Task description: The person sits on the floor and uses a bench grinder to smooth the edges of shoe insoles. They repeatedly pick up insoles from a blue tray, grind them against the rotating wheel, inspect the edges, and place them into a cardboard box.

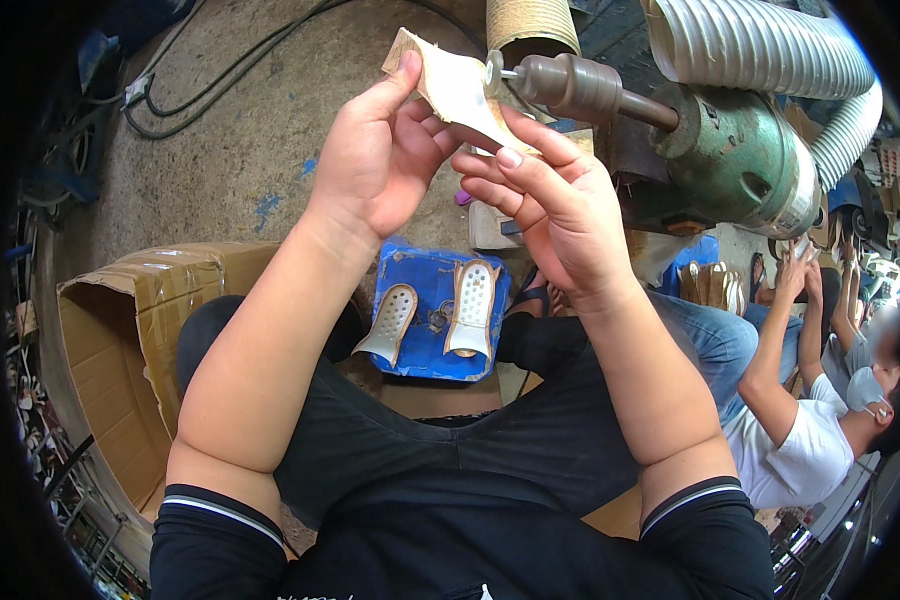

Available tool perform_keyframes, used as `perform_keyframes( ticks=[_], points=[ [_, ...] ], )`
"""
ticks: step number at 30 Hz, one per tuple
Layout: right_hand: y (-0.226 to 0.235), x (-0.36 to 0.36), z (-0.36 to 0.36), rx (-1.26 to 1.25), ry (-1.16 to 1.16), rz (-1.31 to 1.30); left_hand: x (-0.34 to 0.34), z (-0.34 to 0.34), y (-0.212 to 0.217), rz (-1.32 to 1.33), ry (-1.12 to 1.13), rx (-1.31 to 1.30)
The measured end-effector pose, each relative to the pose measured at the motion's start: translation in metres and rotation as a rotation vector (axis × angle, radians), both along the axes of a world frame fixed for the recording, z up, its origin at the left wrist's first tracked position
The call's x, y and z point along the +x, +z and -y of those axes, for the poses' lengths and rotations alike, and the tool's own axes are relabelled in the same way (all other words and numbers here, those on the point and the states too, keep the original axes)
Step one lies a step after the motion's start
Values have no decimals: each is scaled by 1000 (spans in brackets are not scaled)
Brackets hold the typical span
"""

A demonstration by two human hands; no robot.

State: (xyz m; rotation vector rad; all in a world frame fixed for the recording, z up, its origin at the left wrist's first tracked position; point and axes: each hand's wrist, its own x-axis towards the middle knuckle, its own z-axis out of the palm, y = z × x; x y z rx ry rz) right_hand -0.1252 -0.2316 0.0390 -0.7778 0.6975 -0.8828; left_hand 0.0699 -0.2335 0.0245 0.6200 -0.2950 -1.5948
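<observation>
A pale, curved wooden shoe-wedge piece (456, 88) with a white face is held up in both hands at the top middle. My left hand (378, 155) grips its left end, thumb on top and fingers curled beneath. At the lower right end my right hand (562, 205) pinches the piece, its other fingers partly bent. Close by the piece's right edge is a small round bit (494, 72) on a brown spindle chuck (570, 84); whether they touch I cannot tell. The chuck extends from a worn green motor (740, 160).
Two perforated shoe-wedge pieces (473, 300) lie on a blue stool (425, 262) between my knees. An open cardboard box (170, 300) stands left. Ribbed white hose (760, 45) runs over the motor; a black cable (220, 95) crosses the floor. A masked co-worker (795, 440) sits right.
</observation>
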Motion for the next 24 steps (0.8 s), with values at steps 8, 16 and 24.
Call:
perform_keyframes(
  ticks=[8,16,24],
  points=[
    [-1,1,1,-49,31,15,4,3,3,-13,2,60],
    [-8,7,7,-44,26,72,4,9,2,-15,16,62],
    [-11,13,12,-38,10,114,5,16,2,-41,25,56]
  ],
)
